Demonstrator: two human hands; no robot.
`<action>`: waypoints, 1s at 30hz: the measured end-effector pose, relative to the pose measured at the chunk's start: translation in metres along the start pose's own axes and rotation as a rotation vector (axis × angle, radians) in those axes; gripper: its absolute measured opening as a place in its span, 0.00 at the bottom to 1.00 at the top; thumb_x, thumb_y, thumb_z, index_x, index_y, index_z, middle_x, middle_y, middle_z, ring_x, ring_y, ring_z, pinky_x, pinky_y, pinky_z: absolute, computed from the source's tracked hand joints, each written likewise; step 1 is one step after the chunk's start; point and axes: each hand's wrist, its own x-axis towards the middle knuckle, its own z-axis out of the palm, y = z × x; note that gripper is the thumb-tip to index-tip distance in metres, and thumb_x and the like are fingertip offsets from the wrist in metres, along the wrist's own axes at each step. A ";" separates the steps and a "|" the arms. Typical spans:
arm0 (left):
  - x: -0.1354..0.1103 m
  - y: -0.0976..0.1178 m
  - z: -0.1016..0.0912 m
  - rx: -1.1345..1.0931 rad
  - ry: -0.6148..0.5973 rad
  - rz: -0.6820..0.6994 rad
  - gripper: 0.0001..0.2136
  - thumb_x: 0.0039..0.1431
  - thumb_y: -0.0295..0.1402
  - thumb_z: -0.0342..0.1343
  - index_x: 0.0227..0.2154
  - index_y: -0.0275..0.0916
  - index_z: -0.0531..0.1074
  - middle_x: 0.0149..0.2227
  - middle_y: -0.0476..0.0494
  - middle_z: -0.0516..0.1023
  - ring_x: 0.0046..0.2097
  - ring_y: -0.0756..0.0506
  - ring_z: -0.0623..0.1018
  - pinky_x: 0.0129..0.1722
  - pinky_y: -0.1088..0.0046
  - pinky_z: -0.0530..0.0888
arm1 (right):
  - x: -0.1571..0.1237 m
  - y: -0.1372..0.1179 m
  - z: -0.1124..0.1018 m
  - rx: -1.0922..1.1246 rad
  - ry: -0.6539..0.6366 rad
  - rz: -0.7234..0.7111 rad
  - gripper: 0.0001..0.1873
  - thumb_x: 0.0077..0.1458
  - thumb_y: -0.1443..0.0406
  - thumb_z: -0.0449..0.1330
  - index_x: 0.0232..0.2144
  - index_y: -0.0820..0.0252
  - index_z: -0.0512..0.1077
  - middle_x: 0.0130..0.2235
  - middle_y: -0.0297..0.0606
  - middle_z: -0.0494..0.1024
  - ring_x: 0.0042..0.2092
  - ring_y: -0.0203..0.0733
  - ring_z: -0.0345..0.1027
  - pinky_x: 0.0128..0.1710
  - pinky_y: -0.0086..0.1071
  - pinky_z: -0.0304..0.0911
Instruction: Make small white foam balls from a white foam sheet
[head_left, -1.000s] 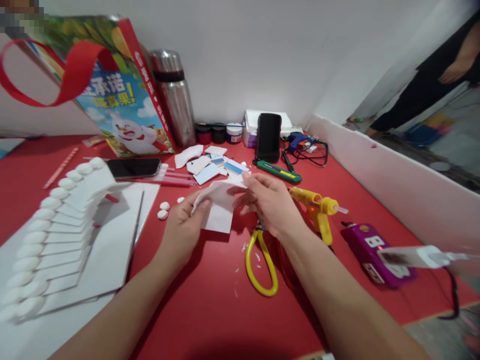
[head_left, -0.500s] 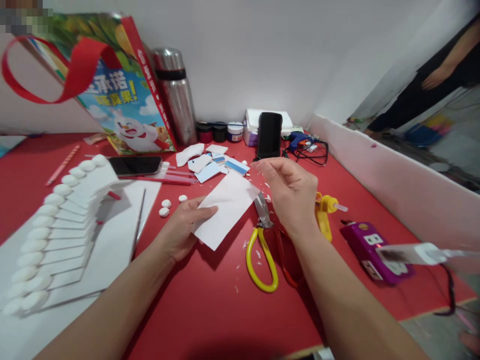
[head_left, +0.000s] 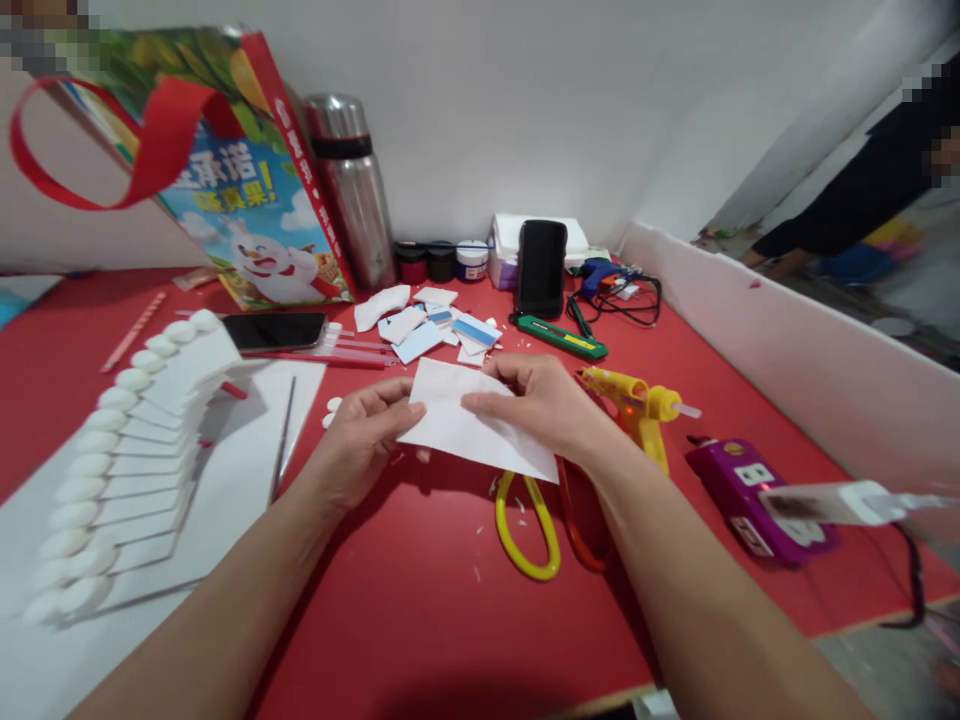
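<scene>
Both hands hold a flat white sheet piece just above the red table. My left hand pinches its left edge, thumb on top. My right hand grips its upper right part, fingers curled over it. Under the sheet and my right wrist lie scissors with yellow and red handles. A yellow glue gun stands just right of my right hand. White and blue scraps lie beyond the hands.
A white foam model with rounded tips fills the left. A gift bag, steel flask, small jars, two phones, a green cutter and purple power strip ring the area. A person stands far right.
My right hand, raised off the sheet half a second ago, has come back down and gripped it. The sheet now lies flatter and lower, covering the scissors' blades.
</scene>
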 end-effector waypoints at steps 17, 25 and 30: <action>0.005 -0.009 -0.008 0.210 -0.024 0.065 0.13 0.56 0.40 0.66 0.41 0.39 0.79 0.29 0.48 0.78 0.23 0.53 0.71 0.22 0.78 0.66 | 0.000 0.004 0.004 0.453 -0.066 0.236 0.13 0.46 0.59 0.71 0.29 0.60 0.74 0.26 0.34 0.79 0.24 0.35 0.70 0.22 0.26 0.64; 0.007 -0.008 -0.007 0.115 0.005 0.084 0.09 0.56 0.35 0.65 0.39 0.39 0.77 0.33 0.47 0.79 0.28 0.52 0.74 0.27 0.78 0.68 | 0.000 0.005 0.006 0.589 -0.113 0.201 0.20 0.49 0.63 0.69 0.46 0.56 0.75 0.32 0.35 0.82 0.29 0.38 0.75 0.28 0.29 0.69; 0.007 -0.007 -0.006 0.076 0.026 0.136 0.09 0.57 0.32 0.64 0.41 0.38 0.78 0.27 0.50 0.75 0.24 0.55 0.67 0.23 0.80 0.61 | 0.001 0.009 0.009 0.783 -0.176 0.186 0.21 0.47 0.65 0.70 0.46 0.57 0.78 0.35 0.35 0.83 0.32 0.37 0.77 0.33 0.29 0.71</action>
